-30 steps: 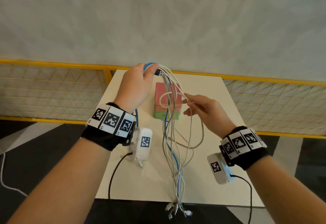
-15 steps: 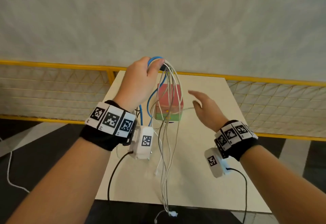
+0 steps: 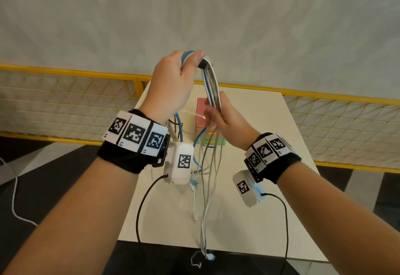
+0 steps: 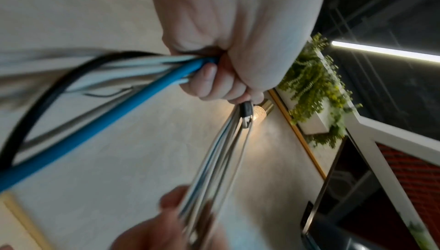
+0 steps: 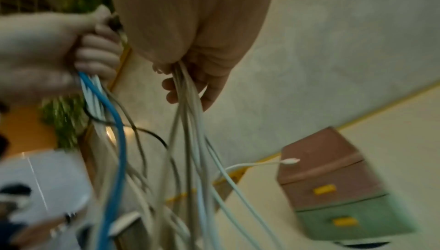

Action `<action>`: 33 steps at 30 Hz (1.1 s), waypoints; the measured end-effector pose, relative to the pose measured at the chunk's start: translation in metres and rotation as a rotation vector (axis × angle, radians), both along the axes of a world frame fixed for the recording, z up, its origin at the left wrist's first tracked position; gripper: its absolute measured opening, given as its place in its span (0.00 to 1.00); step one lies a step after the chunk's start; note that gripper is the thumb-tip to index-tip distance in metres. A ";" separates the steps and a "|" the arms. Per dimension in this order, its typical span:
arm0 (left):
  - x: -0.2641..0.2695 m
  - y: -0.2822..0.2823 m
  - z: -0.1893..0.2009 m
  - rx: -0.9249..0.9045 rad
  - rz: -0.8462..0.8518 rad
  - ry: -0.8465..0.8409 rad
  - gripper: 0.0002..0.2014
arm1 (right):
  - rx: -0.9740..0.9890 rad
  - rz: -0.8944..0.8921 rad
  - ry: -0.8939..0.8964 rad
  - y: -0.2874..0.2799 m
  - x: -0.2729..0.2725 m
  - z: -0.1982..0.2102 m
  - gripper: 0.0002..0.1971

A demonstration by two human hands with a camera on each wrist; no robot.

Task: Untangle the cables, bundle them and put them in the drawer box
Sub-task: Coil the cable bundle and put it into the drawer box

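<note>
My left hand (image 3: pixel 173 84) is raised above the table and grips the folded top of a bunch of cables (image 3: pixel 211 84), white, grey and one blue (image 4: pixel 133 100). A black plug (image 3: pixel 203 65) sticks out beside the thumb. Just below, my right hand (image 3: pixel 223 116) closes its fingers (image 5: pixel 188 88) round the hanging strands. The loose cable ends (image 3: pixel 205 231) dangle past the table's near edge. The drawer box (image 5: pixel 338 184), pink on top and green below with yellow handles, stands on the table behind the hands, half hidden in the head view (image 3: pixel 202 110).
The cream table (image 3: pixel 270 199) is ringed by a yellow railing with mesh (image 3: pixel 65 99). Beyond it rises a pale wall. Black sensor leads (image 3: pixel 142 205) hang from both wrists. Dark floor lies on either side of the table.
My right hand let go of one strand, opened, then moved up and closed round the cables below the left hand. The left hand rose a little with the bunch.
</note>
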State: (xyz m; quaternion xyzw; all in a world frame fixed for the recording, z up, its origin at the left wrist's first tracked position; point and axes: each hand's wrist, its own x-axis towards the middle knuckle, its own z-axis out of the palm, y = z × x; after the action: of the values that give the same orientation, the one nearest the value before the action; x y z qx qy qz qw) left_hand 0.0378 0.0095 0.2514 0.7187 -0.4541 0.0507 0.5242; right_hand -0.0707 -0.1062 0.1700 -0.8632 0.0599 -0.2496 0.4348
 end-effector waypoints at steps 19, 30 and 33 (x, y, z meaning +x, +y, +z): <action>0.014 0.007 -0.009 -0.172 -0.109 0.282 0.19 | -0.046 -0.459 0.511 -0.111 -0.015 -0.007 0.07; -0.023 -0.042 -0.068 0.487 -0.355 0.265 0.14 | -0.381 -0.279 0.683 -0.113 -0.042 0.002 0.57; -0.032 -0.053 -0.084 0.664 -0.369 0.247 0.14 | -0.523 -0.106 0.653 -0.083 -0.054 0.012 0.66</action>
State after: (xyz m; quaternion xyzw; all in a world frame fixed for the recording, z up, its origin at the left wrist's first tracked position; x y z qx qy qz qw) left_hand 0.0054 -0.0435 0.1671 0.7561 -0.5007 -0.2808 0.3142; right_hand -0.1244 -0.1890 0.1820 -0.9739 0.1738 0.0084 0.1459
